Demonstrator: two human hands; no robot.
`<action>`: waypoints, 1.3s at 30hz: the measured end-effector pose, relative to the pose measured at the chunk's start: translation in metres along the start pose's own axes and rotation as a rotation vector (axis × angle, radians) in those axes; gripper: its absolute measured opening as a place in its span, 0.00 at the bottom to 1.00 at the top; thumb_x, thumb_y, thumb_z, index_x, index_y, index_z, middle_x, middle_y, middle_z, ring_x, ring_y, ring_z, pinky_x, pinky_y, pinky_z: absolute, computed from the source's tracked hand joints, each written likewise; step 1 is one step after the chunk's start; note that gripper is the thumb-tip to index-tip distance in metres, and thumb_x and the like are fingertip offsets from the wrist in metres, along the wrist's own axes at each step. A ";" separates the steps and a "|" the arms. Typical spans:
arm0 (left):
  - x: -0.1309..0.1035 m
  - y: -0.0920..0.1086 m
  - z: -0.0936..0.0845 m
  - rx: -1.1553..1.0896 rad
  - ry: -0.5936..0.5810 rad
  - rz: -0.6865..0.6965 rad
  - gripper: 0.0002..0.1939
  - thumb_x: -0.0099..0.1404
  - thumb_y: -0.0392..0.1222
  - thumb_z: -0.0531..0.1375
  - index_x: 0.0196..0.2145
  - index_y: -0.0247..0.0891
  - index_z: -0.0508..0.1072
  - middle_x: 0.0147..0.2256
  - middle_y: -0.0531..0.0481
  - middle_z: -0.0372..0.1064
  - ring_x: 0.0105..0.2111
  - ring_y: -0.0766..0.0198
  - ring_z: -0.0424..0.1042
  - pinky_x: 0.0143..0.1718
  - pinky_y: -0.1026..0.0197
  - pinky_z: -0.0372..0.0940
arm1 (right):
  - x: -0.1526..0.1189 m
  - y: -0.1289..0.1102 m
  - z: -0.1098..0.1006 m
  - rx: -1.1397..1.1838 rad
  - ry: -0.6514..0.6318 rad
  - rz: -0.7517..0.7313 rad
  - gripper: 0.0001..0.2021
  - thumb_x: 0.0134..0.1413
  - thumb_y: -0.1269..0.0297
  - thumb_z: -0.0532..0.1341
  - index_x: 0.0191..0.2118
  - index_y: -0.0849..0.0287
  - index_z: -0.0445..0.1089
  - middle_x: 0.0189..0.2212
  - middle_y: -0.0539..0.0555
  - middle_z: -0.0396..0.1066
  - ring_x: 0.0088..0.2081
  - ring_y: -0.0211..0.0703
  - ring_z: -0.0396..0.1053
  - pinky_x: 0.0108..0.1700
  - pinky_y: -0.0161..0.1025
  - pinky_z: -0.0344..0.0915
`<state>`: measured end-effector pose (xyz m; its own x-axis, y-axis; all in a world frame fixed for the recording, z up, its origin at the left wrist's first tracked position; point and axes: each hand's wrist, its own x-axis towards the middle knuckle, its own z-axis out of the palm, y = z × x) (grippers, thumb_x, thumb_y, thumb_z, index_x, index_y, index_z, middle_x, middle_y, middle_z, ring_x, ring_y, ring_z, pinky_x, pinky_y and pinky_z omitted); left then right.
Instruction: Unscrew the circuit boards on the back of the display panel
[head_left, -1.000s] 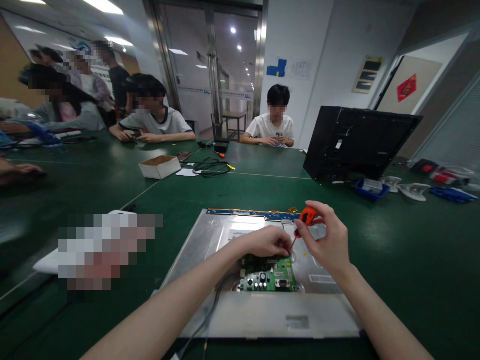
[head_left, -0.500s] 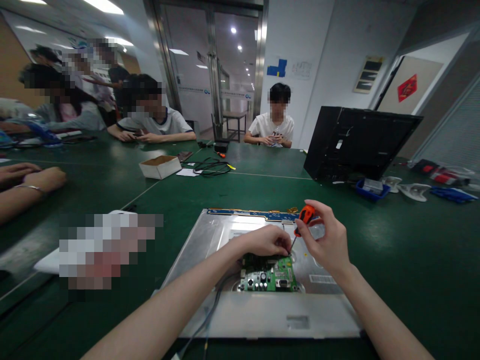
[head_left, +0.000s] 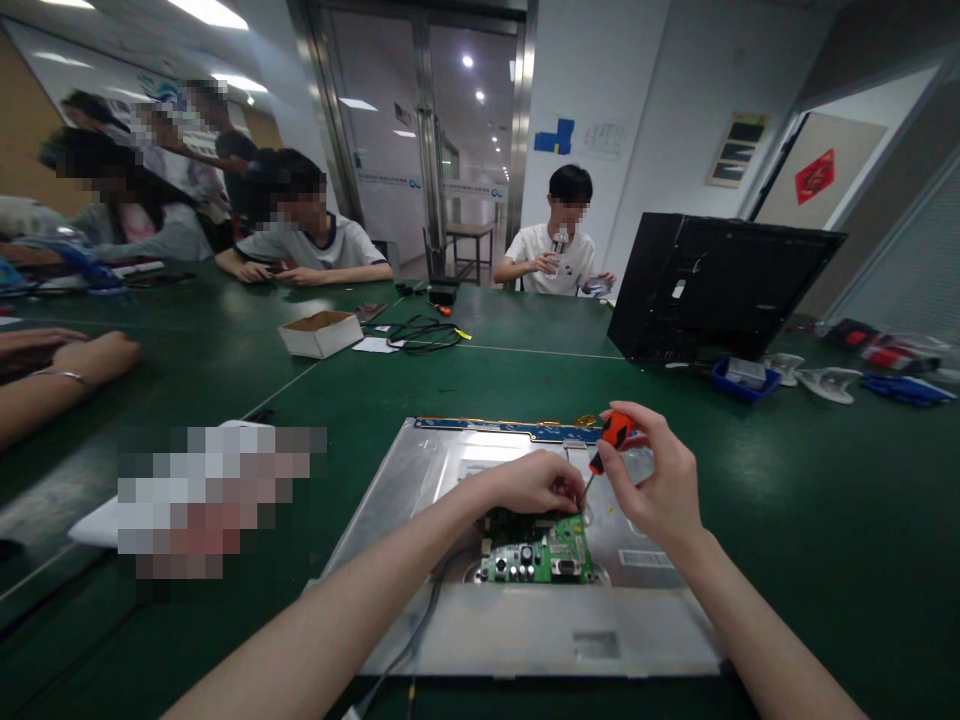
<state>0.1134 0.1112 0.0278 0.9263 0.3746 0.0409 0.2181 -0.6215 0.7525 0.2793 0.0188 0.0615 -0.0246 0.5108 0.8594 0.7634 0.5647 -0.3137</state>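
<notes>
My right hand [head_left: 660, 475] is closed around the orange and black handle of a screwdriver [head_left: 616, 430]. The tool tilts down to the left, and its shaft reaches the far right corner of a green circuit board [head_left: 562, 550]. At that corner my left hand [head_left: 538, 482] has its fingers pinched together beside the screwdriver tip; whatever they hold is hidden. The board sits on the silver metal back of a display panel [head_left: 645, 620], which lies flat on the green table. A blue strip board [head_left: 480, 430] runs along the panel's far edge.
Beyond the panel at the right stands a black monitor housing [head_left: 720, 290], with a blue tray [head_left: 746, 380] before it. An open cardboard box [head_left: 321, 335] and a coiled black cable [head_left: 426, 335] lie further back. Other people sit around the table; a co-worker's hands rest at the left.
The screwdriver handle has shifted very slightly in my right hand; my left hand stays put. Across the table, a person has raised one hand with a clear object and moved the other aside.
</notes>
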 end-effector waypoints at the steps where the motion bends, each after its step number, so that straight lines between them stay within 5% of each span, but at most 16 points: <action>1: 0.000 0.000 0.000 0.001 0.002 -0.001 0.03 0.61 0.31 0.65 0.32 0.35 0.80 0.24 0.56 0.67 0.26 0.68 0.65 0.30 0.68 0.57 | 0.000 0.000 0.000 -0.001 0.007 -0.001 0.16 0.61 0.65 0.62 0.55 0.53 0.66 0.40 0.55 0.73 0.35 0.44 0.74 0.33 0.40 0.75; 11: 0.001 0.002 0.003 -0.006 0.027 -0.016 0.05 0.60 0.31 0.67 0.29 0.34 0.75 0.24 0.57 0.67 0.26 0.68 0.66 0.30 0.67 0.57 | 0.000 0.000 0.001 -0.023 -0.020 -0.017 0.21 0.64 0.67 0.59 0.61 0.50 0.65 0.41 0.55 0.75 0.38 0.45 0.75 0.38 0.43 0.76; 31: 0.001 0.004 0.001 -0.032 0.009 -0.022 0.05 0.61 0.29 0.66 0.30 0.34 0.76 0.24 0.57 0.69 0.26 0.69 0.67 0.32 0.68 0.60 | 0.001 0.002 0.002 -0.027 -0.014 -0.032 0.18 0.62 0.67 0.63 0.57 0.53 0.66 0.38 0.53 0.71 0.33 0.41 0.70 0.32 0.38 0.73; 39: 0.000 0.006 0.001 -0.019 0.011 -0.040 0.03 0.59 0.30 0.67 0.32 0.34 0.77 0.25 0.56 0.70 0.27 0.68 0.68 0.31 0.68 0.62 | 0.004 0.003 -0.007 -0.027 0.114 -0.093 0.19 0.62 0.68 0.63 0.57 0.53 0.65 0.38 0.52 0.70 0.32 0.39 0.70 0.31 0.36 0.72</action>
<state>0.1150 0.1068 0.0318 0.9133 0.4068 0.0181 0.2489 -0.5928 0.7659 0.2858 0.0177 0.0664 -0.0236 0.3790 0.9251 0.7782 0.5878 -0.2209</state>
